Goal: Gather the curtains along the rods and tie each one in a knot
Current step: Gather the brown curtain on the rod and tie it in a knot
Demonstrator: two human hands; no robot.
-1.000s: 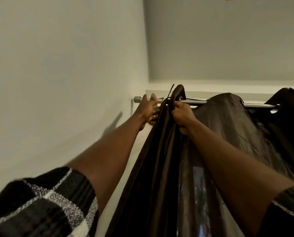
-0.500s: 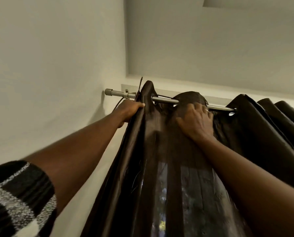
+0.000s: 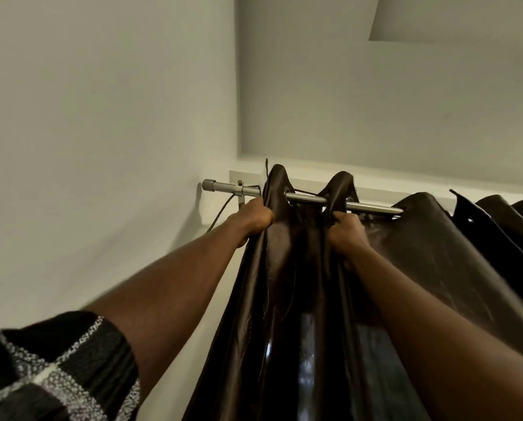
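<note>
The fingers (image 3: 261, 212) of the left hand (image 3: 251, 220) are curled tight round the outer edge of the dark brown glossy curtain (image 3: 284, 299), just under the silver metal rod (image 3: 307, 198). The fingers (image 3: 340, 216) of the right hand (image 3: 346, 235) are clenched on the next fold, directly beneath the second raised peak of fabric. Both arms reach up and forward, nearly straight, with the backs of the hands toward the camera. The black, grey and white checked sleeve (image 3: 56, 369) is pushed back on the left forearm. The curtain hangs from the rod by metal-ringed eyelets; two peaks stand between the hands, and wider folds run off to the right edge of view. A short bare stretch of rod shows between the two peaks, and a longer one lies right of the right hand. Left of the curtain's edge the rod runs bare to its capped end (image 3: 209, 185), which sits close to the pale side wall (image 3: 102, 147). A thin dark cord (image 3: 220, 212) droops below that end.
</note>
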